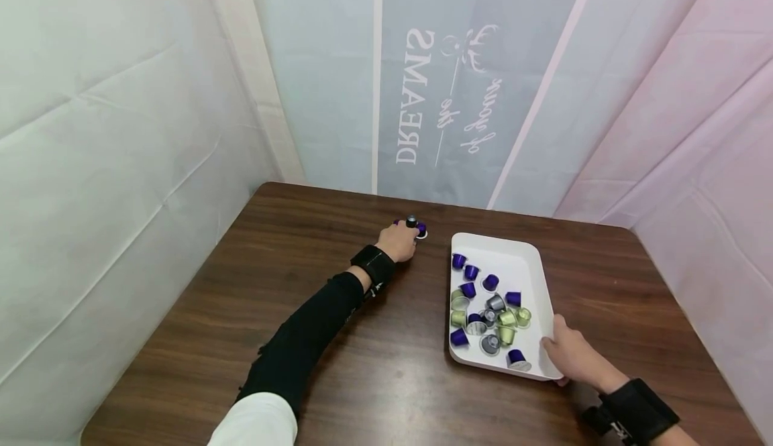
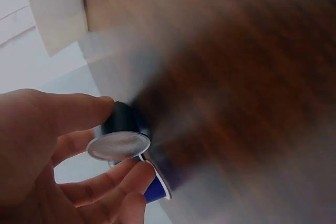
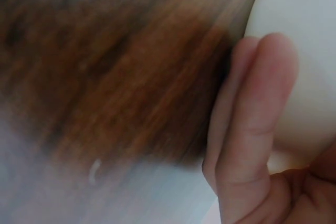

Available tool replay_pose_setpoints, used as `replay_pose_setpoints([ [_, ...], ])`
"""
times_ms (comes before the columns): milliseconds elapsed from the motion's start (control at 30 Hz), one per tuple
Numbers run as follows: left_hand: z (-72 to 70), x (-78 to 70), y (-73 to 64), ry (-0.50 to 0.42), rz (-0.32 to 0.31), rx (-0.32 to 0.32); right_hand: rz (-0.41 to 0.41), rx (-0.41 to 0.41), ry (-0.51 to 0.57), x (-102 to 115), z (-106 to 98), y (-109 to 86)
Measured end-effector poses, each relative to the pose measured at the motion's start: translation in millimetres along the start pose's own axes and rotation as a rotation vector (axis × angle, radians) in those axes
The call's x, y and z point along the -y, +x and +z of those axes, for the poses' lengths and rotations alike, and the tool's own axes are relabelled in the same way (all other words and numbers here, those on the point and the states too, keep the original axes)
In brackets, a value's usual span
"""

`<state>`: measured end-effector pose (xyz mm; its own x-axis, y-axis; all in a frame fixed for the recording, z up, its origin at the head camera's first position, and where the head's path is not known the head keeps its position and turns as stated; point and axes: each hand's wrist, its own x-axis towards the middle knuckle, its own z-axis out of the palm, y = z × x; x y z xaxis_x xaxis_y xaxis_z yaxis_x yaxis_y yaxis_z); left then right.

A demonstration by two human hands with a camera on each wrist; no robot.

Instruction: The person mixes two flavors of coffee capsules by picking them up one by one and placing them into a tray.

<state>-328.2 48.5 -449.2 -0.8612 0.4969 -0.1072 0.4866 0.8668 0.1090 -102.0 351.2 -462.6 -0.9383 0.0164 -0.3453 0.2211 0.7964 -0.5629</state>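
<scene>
My left hand (image 1: pixel 396 241) is at the far middle of the table, pinching a dark coffee capsule (image 2: pixel 119 119) between thumb and fingers. Its silver lid faces the left wrist camera. A blue-purple coffee capsule (image 2: pixel 155 190) shows beside the lower fingers, partly hidden by them; in the head view a purple capsule (image 1: pixel 421 229) sits at the fingertips' right. My right hand (image 1: pixel 574 352) grips the near right corner of a white tray (image 1: pixel 519 251), thumb over the rim. Inside the tray lie several purple capsules (image 1: pixel 490 282), green capsules (image 1: pixel 506 335) and grey capsules (image 1: pixel 490 344).
The brown wooden table (image 1: pixel 253 298) ends at a printed curtain (image 1: pixel 447 84) along the back. Pale cloth walls (image 1: pixel 121 131) hang at both sides. The tray stands right of the left hand, with its capsules mostly toward the left and near side.
</scene>
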Motion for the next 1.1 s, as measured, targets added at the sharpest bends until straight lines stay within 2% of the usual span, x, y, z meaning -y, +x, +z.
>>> replay_pose_setpoints([
  [300,4.7,-1.2,-8.1,0.0,0.06,0.022,0.006,0.005,0.001,0.2,-0.3,0.6],
  [600,7.6,-2.8,-13.7,0.002,0.077,-0.033,0.001,0.011,0.0,0.8,-0.6,0.6],
  [833,0.0,-2.9,-19.9,-0.035,0.106,-0.048,0.001,0.01,-0.008,0.9,-0.8,1.2],
  [967,-6.6,-5.6,-23.3,-0.062,0.143,-0.098,0.009,0.014,-0.013,1.1,-1.2,1.1],
  [1100,-17.4,-10.9,-28.6,-0.078,0.194,-0.179,0.015,0.015,-0.013,1.9,-1.0,0.7],
])
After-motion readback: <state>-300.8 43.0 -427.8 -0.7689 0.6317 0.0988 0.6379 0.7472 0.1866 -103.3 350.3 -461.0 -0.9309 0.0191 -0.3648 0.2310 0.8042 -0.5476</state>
